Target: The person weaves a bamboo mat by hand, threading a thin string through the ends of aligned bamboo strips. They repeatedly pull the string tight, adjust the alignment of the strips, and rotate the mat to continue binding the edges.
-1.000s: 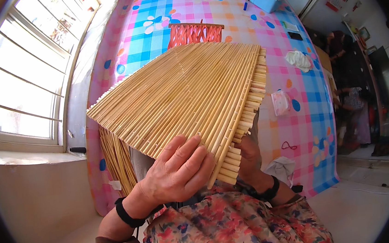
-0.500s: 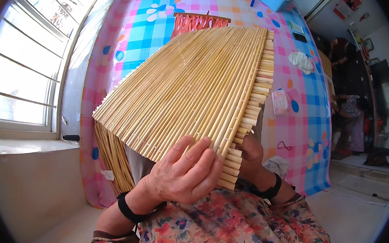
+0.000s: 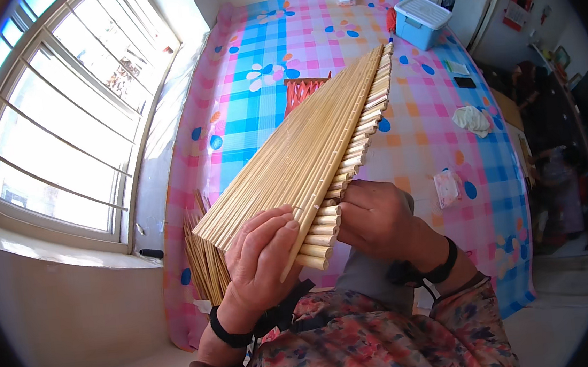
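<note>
Barred window [image 3: 58,127], brightly lit, fills the upper left of the frame; small black object [image 3: 151,253] on the ledge below it. Checked sheet [image 3: 410,152], pink, blue and orange with flower prints, spreads from left of centre to the right. Bundle of thin sticks [image 3: 207,275], lower left of centre, beneath the near corner of the slatted mat.

Left hand [image 3: 262,256], lower centre: fingers side by side, bent over the mat's near end and gripping it; thumb not made out. Slatted mat [image 3: 298,148], straw-coloured, mid-frame, tilted, running from lower centre toward upper right of centre; round cut rod ends line its right side. Red lattice piece [image 3: 302,93], upper centre, partly covered by the mat.

Right hand [image 3: 377,218], just right of centre: fingers curled in at the rod ends, tips hidden; cannot tell whether they pinch anything.

Farther right: lidded blue box [image 3: 421,25] at upper right; small pink-and-white pack [image 3: 447,188] below it, near the right hand; crumpled white cloth [image 3: 471,120].
</note>
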`<state>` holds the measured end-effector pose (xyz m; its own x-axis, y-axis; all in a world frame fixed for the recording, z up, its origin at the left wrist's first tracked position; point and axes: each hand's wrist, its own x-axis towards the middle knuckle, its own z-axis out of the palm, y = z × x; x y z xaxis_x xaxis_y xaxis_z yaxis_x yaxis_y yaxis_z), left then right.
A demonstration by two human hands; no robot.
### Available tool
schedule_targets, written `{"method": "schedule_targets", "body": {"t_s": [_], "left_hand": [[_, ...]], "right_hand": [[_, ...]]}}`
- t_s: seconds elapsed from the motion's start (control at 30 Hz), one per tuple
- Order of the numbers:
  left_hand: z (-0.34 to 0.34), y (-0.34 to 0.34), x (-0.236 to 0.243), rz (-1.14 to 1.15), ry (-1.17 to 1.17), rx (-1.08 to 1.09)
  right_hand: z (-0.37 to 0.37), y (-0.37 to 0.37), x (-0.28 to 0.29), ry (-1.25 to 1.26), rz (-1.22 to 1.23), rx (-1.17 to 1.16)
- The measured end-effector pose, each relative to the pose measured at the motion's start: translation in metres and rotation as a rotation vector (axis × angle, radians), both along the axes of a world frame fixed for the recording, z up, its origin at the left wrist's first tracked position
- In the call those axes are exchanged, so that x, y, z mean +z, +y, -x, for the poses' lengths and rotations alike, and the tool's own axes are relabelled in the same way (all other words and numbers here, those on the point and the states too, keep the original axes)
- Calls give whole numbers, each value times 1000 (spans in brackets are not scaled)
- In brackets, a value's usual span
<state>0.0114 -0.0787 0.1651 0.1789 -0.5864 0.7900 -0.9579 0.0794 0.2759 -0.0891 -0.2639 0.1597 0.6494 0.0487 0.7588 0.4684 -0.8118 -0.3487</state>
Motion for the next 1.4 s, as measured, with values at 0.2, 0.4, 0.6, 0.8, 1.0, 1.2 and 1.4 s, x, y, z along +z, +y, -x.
{"method": "schedule_targets", "body": {"t_s": [0.2, 0.4, 0.6, 0.8, 1.0, 1.2, 1.4], "left_hand": [[2, -11, 10, -33, -8, 14], [1, -15, 12, -64, -47, -12], [2, -22, 12, -46, -56, 29], [-1, -25, 13, -41, -56, 33], [0, -24, 10, -31, -78, 19], [0, -23, 15, -34, -36, 19], [-31, -5, 40, 223, 268, 338]], "right_hand": [[3, -12, 1, 12, -1, 55], [17, -4, -5, 56, -49, -33], [23, -13, -6, 74, 52, -95], [9, -21, -5, 0, 128, -104], [20, -14, -1, 68, 181, -143], [19, -19, -3, 127, 164, -134], [55, -38, -36, 92, 295, -165]]}}
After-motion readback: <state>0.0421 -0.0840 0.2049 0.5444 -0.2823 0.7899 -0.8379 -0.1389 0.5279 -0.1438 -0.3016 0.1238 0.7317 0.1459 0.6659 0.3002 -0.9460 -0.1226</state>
